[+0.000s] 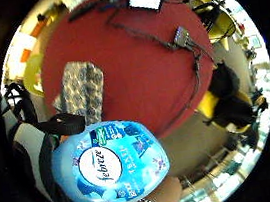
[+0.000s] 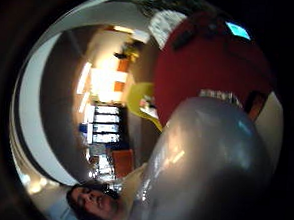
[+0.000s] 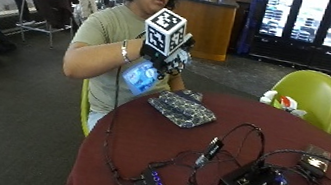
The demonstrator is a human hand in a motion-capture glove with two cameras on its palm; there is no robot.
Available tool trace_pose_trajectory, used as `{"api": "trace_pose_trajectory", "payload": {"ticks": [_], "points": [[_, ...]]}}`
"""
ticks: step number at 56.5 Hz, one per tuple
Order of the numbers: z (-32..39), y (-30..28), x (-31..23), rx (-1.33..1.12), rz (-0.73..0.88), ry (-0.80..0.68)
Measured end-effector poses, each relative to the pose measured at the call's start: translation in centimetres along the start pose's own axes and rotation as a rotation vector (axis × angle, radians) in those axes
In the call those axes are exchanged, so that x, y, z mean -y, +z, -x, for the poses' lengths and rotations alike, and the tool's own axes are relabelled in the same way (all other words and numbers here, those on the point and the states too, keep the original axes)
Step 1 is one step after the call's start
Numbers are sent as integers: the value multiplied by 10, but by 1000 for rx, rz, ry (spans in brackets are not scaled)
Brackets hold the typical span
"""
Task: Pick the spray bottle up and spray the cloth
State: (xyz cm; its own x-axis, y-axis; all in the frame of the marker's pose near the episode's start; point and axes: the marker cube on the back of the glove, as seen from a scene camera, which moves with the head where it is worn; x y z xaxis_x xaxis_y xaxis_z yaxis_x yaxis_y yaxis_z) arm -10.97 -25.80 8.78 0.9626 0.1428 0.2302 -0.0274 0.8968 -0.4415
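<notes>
Outside view: our gloved right hand (image 3: 166,54) grips the spray bottle (image 3: 141,76) raised above the desk (image 3: 144,139), the folded cloth (image 3: 182,108) lying just below. Little-finger view: the bottle fills the near field; we should aim its nozzle down at the cloth. Thumb view: only the bottle's body shows.

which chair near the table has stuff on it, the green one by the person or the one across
The green chair across the table: a small white and red item sits on its seat. The other one, the person's chair, is occupied by the person.
</notes>
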Motion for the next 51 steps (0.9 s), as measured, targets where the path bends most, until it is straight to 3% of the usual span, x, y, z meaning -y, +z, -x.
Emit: {"api": "trace_pose_trajectory", "payload": {"ticks": [12, 24, 35, 51], "points": [[5, 62, 18, -313, 298, 148], [-11, 109, 42, -493, 385, 276], [24, 89, 55, -484, 254, 221], [112, 40, 78, 72, -94, -150]]}}
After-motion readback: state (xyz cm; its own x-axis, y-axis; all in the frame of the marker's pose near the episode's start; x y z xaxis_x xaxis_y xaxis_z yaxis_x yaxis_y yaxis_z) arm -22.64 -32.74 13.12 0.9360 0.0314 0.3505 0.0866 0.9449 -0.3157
